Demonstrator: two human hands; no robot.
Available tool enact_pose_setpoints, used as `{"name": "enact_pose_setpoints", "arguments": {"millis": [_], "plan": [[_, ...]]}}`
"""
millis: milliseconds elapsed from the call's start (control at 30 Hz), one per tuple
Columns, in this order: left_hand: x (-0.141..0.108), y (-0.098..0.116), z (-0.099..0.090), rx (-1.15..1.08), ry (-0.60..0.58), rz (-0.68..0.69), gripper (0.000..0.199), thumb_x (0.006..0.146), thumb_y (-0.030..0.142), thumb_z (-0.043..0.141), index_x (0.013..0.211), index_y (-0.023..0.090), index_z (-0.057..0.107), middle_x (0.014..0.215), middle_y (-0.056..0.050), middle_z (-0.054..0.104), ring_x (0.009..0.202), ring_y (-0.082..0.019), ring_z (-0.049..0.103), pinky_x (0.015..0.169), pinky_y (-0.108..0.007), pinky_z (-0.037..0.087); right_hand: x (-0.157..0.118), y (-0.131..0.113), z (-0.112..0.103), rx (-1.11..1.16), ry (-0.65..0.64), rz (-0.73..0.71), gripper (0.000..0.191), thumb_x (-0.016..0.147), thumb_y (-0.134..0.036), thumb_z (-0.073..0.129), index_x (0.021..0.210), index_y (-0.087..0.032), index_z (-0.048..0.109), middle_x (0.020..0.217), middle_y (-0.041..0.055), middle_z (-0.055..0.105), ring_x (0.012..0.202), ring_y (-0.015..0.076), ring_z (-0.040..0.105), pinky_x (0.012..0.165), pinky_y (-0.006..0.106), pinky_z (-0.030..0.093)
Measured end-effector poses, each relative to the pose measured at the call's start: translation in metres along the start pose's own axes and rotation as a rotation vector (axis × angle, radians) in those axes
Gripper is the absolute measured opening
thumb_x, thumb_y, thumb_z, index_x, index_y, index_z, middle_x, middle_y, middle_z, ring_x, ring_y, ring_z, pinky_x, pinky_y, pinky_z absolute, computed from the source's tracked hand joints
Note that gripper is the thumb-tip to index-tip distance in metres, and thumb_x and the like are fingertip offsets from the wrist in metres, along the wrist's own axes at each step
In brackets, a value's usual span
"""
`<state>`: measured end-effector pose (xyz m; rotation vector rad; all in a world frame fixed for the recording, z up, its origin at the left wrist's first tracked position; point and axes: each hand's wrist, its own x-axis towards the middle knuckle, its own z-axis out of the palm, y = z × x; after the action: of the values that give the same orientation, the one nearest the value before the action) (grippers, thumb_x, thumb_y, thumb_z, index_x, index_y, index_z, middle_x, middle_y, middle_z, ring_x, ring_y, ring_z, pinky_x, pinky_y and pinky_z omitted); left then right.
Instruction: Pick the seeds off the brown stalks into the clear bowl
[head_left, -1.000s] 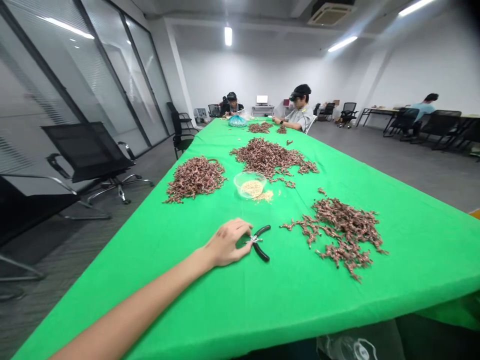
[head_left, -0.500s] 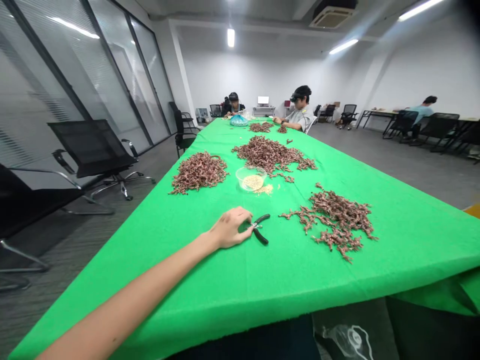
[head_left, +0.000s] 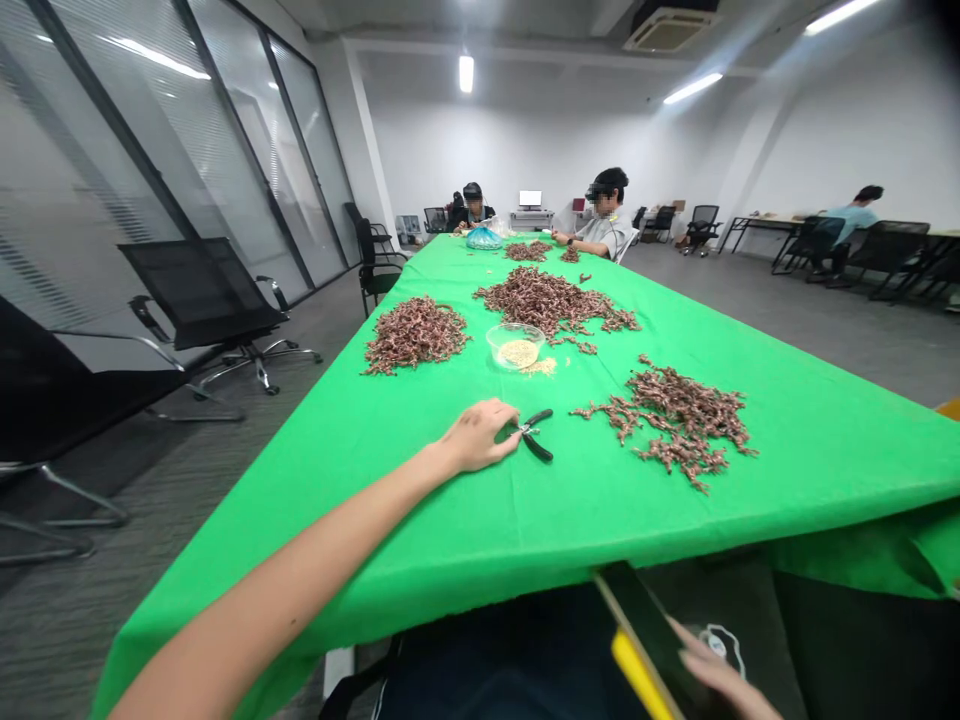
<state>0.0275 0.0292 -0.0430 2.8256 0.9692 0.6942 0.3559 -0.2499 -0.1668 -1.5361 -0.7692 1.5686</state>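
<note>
My left hand [head_left: 480, 436] lies on the green cloth, its fingertips against the jaws of small black-handled pliers [head_left: 535, 436]. At the bottom edge, my right hand [head_left: 716, 675] touches a dark flat device [head_left: 637, 620] with a yellow edge, probably a phone or tablet. Three heaps of small copper-brown pieces lie ahead: one at left [head_left: 415, 335], one at far centre [head_left: 555, 303] and one at right [head_left: 679, 425]. Between them stands a clear plastic bowl [head_left: 516, 346] of pale grains, with some spilled beside it [head_left: 541, 367].
The green-covered table [head_left: 570, 520] runs far ahead, with smaller heaps and a blue plastic bag [head_left: 484, 238] near two seated co-workers [head_left: 604, 215]. Black mesh chairs [head_left: 202, 295] and a glass wall [head_left: 150, 130] stand to the left. Another person [head_left: 859, 225] sits at a distant table.
My view has tilted up, so the table sits higher and looks smaller. My right hand and the dark device have come in at the bottom edge. My left hand remains at the pliers.
</note>
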Motion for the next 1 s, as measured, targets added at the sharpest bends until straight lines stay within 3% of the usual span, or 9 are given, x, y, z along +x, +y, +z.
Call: {"name": "enact_pose_setpoints", "arguments": {"millis": [133,200,300,400,533,667,833,1000], "plan": [[-0.001,0.000,0.001,0.022,0.001,-0.001,0.024,0.090,0.033,0.052,0.107,0.018,0.062,0.103,-0.011,0.067,0.099,-0.024,0.062,0.091,-0.040,0.048,0.020,0.014,0.094,0.145,-0.325,0.080,0.073,0.059,-0.043,0.081,0.128,-0.028,0.064,0.132,0.0063,0.063,0.133,0.0349,0.048,0.114,0.046,0.033],[-0.002,0.001,0.001,0.037,-0.011,-0.001,0.024,0.091,0.032,0.052,0.107,0.018,0.062,0.101,-0.010,0.067,0.096,-0.024,0.062,0.089,-0.039,0.049,0.033,0.021,0.128,0.207,-0.305,0.024,0.072,0.061,-0.043,0.082,0.128,-0.027,0.062,0.135,0.0057,0.060,0.135,0.0321,0.045,0.114,0.044,0.033],[-0.002,0.003,0.000,0.058,-0.028,0.002,0.026,0.092,0.033,0.050,0.109,0.018,0.062,0.099,-0.010,0.066,0.094,-0.024,0.062,0.087,-0.038,0.048,0.050,0.027,0.164,0.224,-0.309,0.029,0.074,0.062,-0.040,0.082,0.131,-0.025,0.058,0.139,0.0071,0.056,0.134,0.0316,0.046,0.110,0.044,0.037],[-0.002,0.005,-0.001,0.060,-0.040,0.010,0.026,0.092,0.032,0.049,0.110,0.018,0.062,0.100,-0.011,0.067,0.097,-0.025,0.061,0.089,-0.040,0.047,0.058,0.026,0.186,0.314,-0.408,0.072,0.071,0.067,-0.037,0.078,0.132,-0.025,0.054,0.135,0.0072,0.059,0.125,0.0284,0.054,0.107,0.042,0.039],[0.000,0.007,-0.001,0.074,-0.063,0.023,0.028,0.094,0.033,0.046,0.110,0.016,0.061,0.103,-0.012,0.067,0.100,-0.026,0.060,0.090,-0.040,0.046,0.062,0.028,0.197,0.323,-0.486,0.006,0.064,0.065,-0.033,0.079,0.124,-0.023,0.056,0.123,0.0070,0.065,0.118,0.0279,0.058,0.104,0.043,0.041],[0.002,0.007,0.001,0.076,-0.075,0.022,0.028,0.094,0.033,0.046,0.109,0.016,0.061,0.102,-0.012,0.067,0.098,-0.025,0.060,0.089,-0.038,0.045,0.069,0.040,0.190,0.207,-0.475,0.000,0.056,0.061,-0.035,0.082,0.110,-0.020,0.061,0.112,0.0078,0.069,0.110,0.0307,0.061,0.098,0.044,0.044],[0.002,0.006,0.003,0.079,-0.080,0.010,0.030,0.094,0.037,0.046,0.109,0.015,0.061,0.100,-0.012,0.066,0.095,-0.025,0.060,0.087,-0.037,0.044,0.072,0.053,0.173,0.101,-0.567,-0.022,0.058,0.060,-0.035,0.081,0.112,-0.019,0.059,0.108,0.0065,0.069,0.103,0.0304,0.063,0.091,0.043,0.047],[0.004,0.003,0.004,0.037,-0.079,0.002,0.032,0.093,0.038,0.048,0.112,0.016,0.061,0.103,-0.012,0.065,0.098,-0.025,0.060,0.088,-0.037,0.043,0.061,0.050,0.169,0.138,-0.654,0.041,0.068,0.057,-0.027,0.083,0.117,-0.021,0.053,0.109,0.0041,0.068,0.097,0.0257,0.064,0.087,0.039,0.048]]}}
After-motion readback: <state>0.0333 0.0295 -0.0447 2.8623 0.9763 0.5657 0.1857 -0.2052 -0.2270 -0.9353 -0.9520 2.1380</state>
